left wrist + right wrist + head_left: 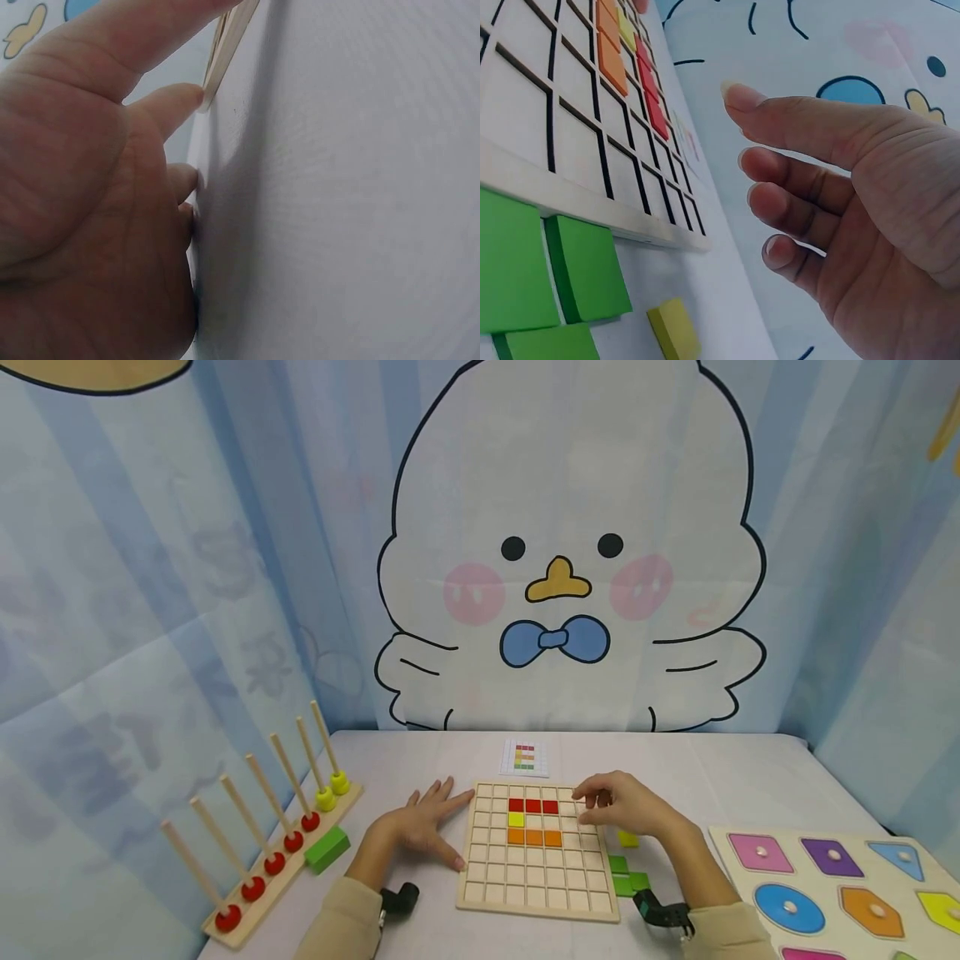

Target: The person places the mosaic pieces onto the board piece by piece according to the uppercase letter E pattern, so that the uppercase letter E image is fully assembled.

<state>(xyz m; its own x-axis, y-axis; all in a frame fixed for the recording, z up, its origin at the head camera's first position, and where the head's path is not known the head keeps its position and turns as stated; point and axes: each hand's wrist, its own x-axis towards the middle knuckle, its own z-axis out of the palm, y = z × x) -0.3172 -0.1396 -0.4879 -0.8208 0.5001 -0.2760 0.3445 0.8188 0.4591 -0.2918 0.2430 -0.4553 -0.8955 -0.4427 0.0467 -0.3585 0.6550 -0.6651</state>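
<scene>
A wooden grid board (540, 889) lies flat on the table. Three red tiles (532, 806) form a row in its cells, a single yellow tile (516, 819) sits below the leftmost, and three orange tiles (534, 837) make a lower row. My left hand (420, 820) is spread, thumb and index fingertip touching the board's left edge. Above the board's upper right part hovers my right hand (630, 803); the right wrist view shows its fingers loosely bent, with nothing between them. A loose yellow tile (676, 330) and green tiles (585, 270) lie beside the board's right edge.
Behind the board lies a small pattern card (524, 768). To the left stand a bead rack (270, 881) with upright pegs and a green block (327, 849). A knobbed shape puzzle (723, 843) occupies the right side. A cartoon-printed curtain (570, 468) hangs behind the table.
</scene>
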